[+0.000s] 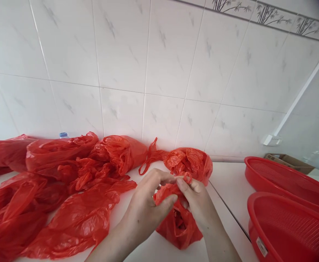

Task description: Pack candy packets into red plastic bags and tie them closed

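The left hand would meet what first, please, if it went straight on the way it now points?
The left hand would most likely meet the right hand first; their fingers are so close that whether they touch is unclear.

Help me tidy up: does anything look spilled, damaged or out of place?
No spill or damage shows. The blue bottle cap seems stray, poking up alone behind the crumpled red plastic bags at left.
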`<action>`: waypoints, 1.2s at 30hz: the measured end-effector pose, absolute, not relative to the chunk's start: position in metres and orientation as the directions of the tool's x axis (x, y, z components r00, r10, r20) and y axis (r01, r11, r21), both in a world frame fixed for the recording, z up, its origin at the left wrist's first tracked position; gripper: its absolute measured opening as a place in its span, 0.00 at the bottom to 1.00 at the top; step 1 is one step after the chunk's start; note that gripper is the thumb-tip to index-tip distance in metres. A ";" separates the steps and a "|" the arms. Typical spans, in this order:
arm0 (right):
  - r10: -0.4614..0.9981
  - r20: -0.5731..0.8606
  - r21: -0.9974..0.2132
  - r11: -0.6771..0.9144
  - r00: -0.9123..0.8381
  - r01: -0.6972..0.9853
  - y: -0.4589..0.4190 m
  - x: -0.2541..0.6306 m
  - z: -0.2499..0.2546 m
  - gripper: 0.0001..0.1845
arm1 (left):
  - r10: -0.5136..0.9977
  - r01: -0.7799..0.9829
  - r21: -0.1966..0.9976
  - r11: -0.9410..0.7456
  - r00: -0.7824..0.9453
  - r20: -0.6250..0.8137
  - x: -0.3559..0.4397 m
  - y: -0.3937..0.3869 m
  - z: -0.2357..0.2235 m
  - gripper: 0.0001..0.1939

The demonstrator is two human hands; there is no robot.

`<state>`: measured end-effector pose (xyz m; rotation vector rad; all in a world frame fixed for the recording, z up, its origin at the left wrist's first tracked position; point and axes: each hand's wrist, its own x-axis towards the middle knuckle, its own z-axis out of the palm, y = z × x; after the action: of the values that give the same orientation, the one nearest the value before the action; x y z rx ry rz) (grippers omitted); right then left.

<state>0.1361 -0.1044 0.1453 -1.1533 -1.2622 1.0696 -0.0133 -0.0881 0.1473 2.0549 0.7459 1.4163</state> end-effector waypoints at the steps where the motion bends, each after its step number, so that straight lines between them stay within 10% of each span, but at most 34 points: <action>1: 0.990 0.123 -0.992 0.123 0.065 -0.002 -0.103 0.138 0.143 0.21 | 0.675 0.178 0.662 -0.728 0.353 0.648 -0.014 -0.087 0.147 0.18; 11: 0.972 0.159 -0.987 0.159 -0.171 -0.015 -0.105 0.153 0.146 0.33 | 0.727 0.288 0.675 -0.679 0.387 0.566 -0.009 -0.077 0.137 0.08; 18: 0.865 0.206 -0.978 0.165 -0.457 -0.128 -0.097 0.171 0.126 0.37 | 0.755 -0.107 0.928 -0.357 0.552 0.354 -0.004 -0.077 0.135 0.07; 28: 0.860 0.342 -0.904 0.411 -0.378 0.117 -0.096 0.182 0.140 0.30 | 0.853 -0.016 0.931 -0.366 0.395 0.342 0.000 -0.065 0.122 0.10; 31: 0.904 0.273 -0.914 0.350 -0.329 0.204 -0.098 0.178 0.141 0.15 | 0.858 0.037 0.917 -0.396 0.371 0.355 -0.001 -0.066 0.125 0.09; 36: 0.970 0.235 -0.887 0.241 -0.065 0.393 -0.093 0.168 0.137 0.22 | 0.869 0.202 0.874 -0.442 0.338 0.361 -0.002 -0.074 0.132 0.07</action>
<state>0.1681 -0.0930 0.1372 -1.2955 -1.6193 0.8111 -0.0019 -0.0739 0.1317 1.8543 0.9434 1.1277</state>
